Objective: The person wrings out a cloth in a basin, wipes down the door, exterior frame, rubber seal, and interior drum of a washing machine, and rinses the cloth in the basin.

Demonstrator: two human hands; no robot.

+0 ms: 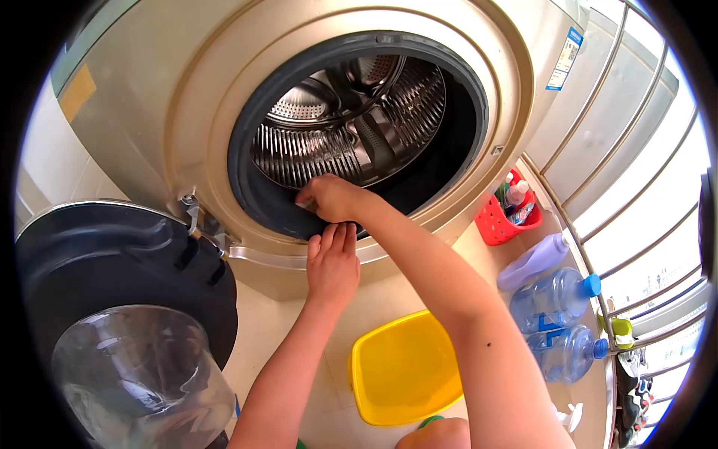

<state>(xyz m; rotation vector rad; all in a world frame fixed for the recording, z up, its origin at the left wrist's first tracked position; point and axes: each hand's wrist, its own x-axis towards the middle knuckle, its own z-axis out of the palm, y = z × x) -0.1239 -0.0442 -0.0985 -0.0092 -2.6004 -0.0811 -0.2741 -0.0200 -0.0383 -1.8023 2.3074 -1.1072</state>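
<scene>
A front-loading washing machine (202,142) stands with its round door (127,258) swung wide to the left. Its steel drum (314,153) shows inside the dark rubber door gasket (258,198). My left hand (333,266) is at the bottom of the opening, its fingers hooked over the gasket's lower lip. Just above it, my right hand (336,200) reaches inside the gasket, thumb and fingers curled together close to the drum's front edge. Whatever those fingers hold, if anything, is hidden.
A yellow basin (407,367) sits on the floor below my arms. To the right are a red basket (502,224) of bottles, a lilac bottle (535,262) and two clear water jugs (550,299). Metal railings (598,90) run along the right side.
</scene>
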